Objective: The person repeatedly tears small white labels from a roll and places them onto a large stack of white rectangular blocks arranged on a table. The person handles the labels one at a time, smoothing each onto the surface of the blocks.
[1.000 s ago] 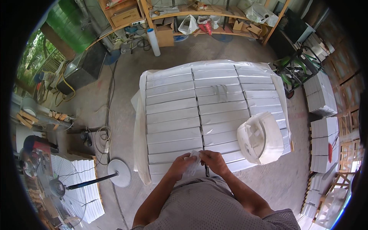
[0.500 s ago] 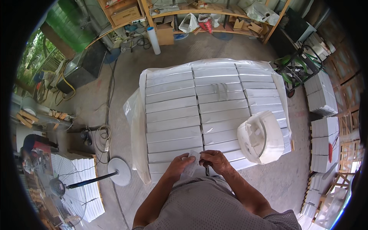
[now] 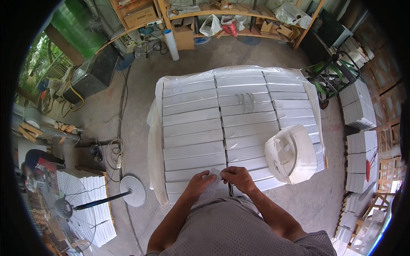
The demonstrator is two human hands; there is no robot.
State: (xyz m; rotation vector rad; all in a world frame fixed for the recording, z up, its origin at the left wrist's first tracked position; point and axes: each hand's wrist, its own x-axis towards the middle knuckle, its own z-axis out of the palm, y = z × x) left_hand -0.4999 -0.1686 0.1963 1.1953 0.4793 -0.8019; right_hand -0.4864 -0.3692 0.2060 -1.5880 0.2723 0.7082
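My left hand (image 3: 197,185) is closed around a small white printed sheet of labels (image 3: 213,182), thumb on top. The fingers of my right hand (image 3: 240,178) pinch at the sheet's right edge; whether a single label is between them is too small to make out. Both hands are over the near edge of a broad stack of long white boxes (image 3: 192,128), laid in three columns. Clear plastic film (image 3: 157,162) hangs around the stack's sides. On its right part rests a white cut-open plastic bucket (image 3: 277,160). Thin translucent strips (image 3: 246,102) lie on the middle column.
A fan (image 3: 64,208) on a round base (image 3: 133,191) stands at left, near another person (image 3: 40,158) bending down. Cables (image 3: 114,153) lie on the floor. More stacks of white boxes (image 3: 358,104) line the right side, with a hand truck (image 3: 337,77). Wooden shelves (image 3: 205,15) stand behind.
The loose film at the stack's left edge has swung in toward the boxes. My right hand has shifted very slightly left; both hands remain at the label sheet.
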